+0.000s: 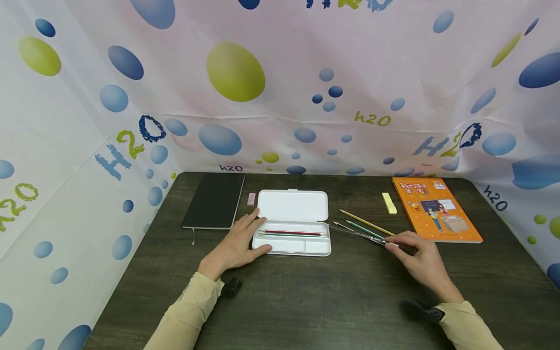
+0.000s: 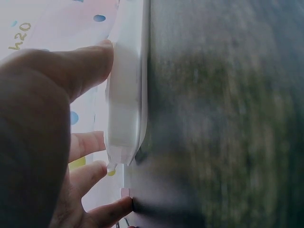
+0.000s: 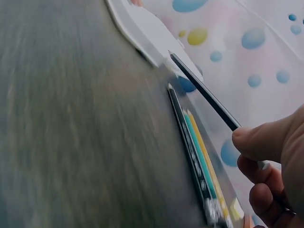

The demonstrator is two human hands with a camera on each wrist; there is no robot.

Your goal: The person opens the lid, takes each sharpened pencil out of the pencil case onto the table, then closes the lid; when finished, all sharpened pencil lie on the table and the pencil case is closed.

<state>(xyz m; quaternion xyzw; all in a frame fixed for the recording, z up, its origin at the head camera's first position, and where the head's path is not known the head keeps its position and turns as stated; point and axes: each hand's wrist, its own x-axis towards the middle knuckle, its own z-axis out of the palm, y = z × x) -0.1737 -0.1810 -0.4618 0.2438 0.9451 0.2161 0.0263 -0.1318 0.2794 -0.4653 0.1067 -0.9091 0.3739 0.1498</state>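
A white pencil case [image 1: 293, 205] lies with its lid folded back, a red and a dark green pencil [image 1: 293, 233] in its long compartment. My left hand [image 1: 238, 243] spreads along the case's left side, thumb at the near corner, fingers fairly straight. Between thumb and fingers, my right hand [image 1: 417, 255] pinches a dark pencil [image 3: 204, 92] near its end, point towards the case. Below it on the table lie a black pencil [image 3: 190, 147], a green pencil [image 1: 363, 228] and a yellow pencil [image 1: 365, 221].
A black notebook [image 1: 214, 200] lies left of the case, with a pink eraser [image 1: 251, 199] between them. Over on the right are a pale yellow eraser [image 1: 389, 203] and an orange book [image 1: 437, 209]. A printed cloth [image 1: 280, 97] hangs behind the dark table [image 1: 306, 301].
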